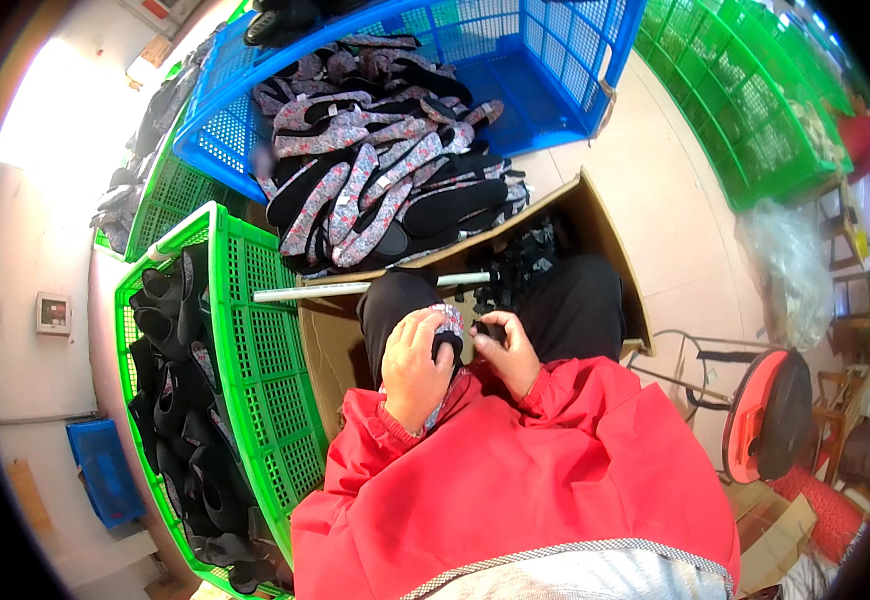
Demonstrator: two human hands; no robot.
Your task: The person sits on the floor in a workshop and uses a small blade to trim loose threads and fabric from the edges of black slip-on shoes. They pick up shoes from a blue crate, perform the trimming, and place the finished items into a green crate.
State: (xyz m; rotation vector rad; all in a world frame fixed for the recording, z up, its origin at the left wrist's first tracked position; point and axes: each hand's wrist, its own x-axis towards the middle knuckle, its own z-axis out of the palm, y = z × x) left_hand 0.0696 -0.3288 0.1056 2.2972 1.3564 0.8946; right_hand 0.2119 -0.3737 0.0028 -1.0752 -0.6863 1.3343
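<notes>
Over my lap, my left hand (416, 366) is closed round a floral cloth shoe (447, 322) with a dark opening, much of it hidden by the fingers. Close beside it on the right, my right hand (511, 358) has thumb and fingers pinched on a small black thing (490, 330), too small to name. Beyond my knees stands an open cardboard box (595, 215) with a tangle of black pieces (530, 265) inside. A white rod (370, 287) lies across its left part.
A blue crate (560, 70) at the far side has floral shoes with black soles (375, 190) heaped at it. To my left a green crate (270, 345) holds black shoes (170, 390). Another green crate (735, 110) is at far right, and a round red-and-black stool (755, 415) at right.
</notes>
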